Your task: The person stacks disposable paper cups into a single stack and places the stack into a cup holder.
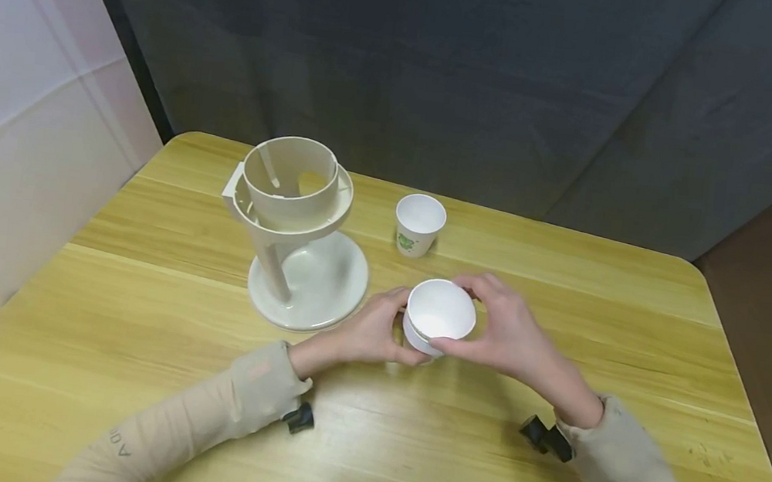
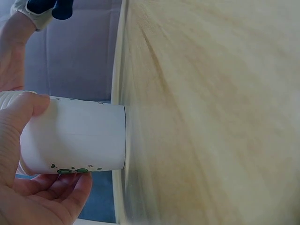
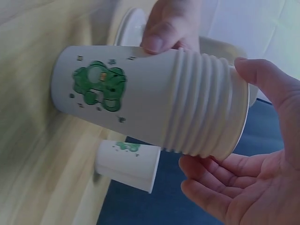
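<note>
A stack of white paper cups (image 1: 440, 312) with a green printed design is held upright between both hands. My left hand (image 1: 372, 331) grips the side of the stack, thumb on one face and fingers on the other, as the left wrist view shows. My right hand (image 1: 510, 332) holds the stack's top at the rims, thumb and fingers on opposite sides. Several stacked rims (image 3: 206, 103) show in the right wrist view. I cannot tell whether the stack's base touches the table. A single paper cup (image 1: 418, 232) stands upright just behind the stack.
On the left stands a cream plastic stand with a ring-shaped holder (image 1: 294, 213) above a round base (image 1: 329, 282). All of it is on a wooden table (image 1: 163, 313). A dark curtain (image 1: 410, 65) hangs behind, and a white one (image 1: 42, 115) is at the left.
</note>
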